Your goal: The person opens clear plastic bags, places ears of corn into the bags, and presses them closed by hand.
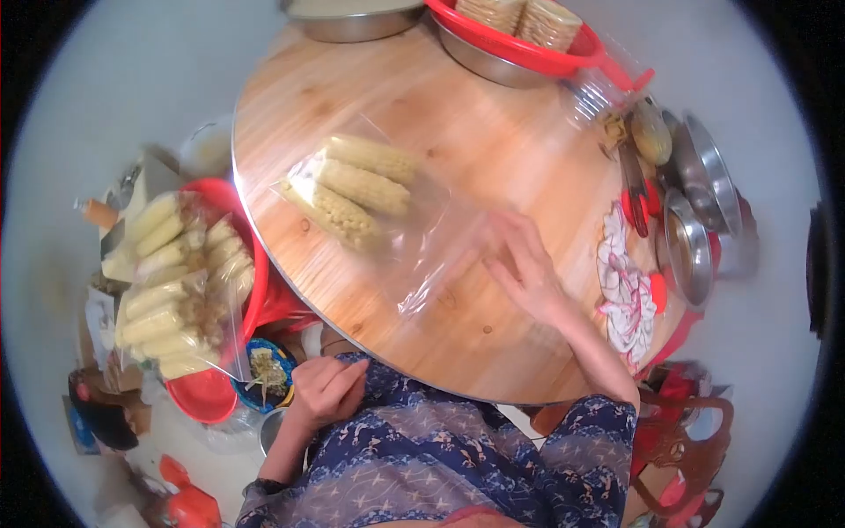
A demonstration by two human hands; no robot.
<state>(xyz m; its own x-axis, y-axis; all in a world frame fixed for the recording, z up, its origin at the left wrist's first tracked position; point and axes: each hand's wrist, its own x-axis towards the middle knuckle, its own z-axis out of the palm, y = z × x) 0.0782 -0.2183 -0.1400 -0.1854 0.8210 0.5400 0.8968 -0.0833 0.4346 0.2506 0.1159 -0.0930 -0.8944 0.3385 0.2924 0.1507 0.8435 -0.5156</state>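
A clear plastic bag point(431, 264) lies on the round wooden table, its flat end pointing toward my right hand. Inside it are three pale yellow corn cobs point(361, 187), side by side at the far end. My right hand point(525, 268) is over the bag's flat end, fingers stretched out and thumb apart; the fingertips are slightly blurred, and whether they press on the plastic is unclear. Close to my body, just off the table's near edge, my left hand point(327, 389) is curled shut, with nothing visible in it.
Several bagged corn cobs point(167, 326) fill a red basin point(255, 290) left of the table point(422, 97). A red tray point(528, 55) with packages sits at the far edge. Red-handled scissors point(635, 198), a patterned cloth point(625, 282) and metal bowls point(688, 246) line the right side.
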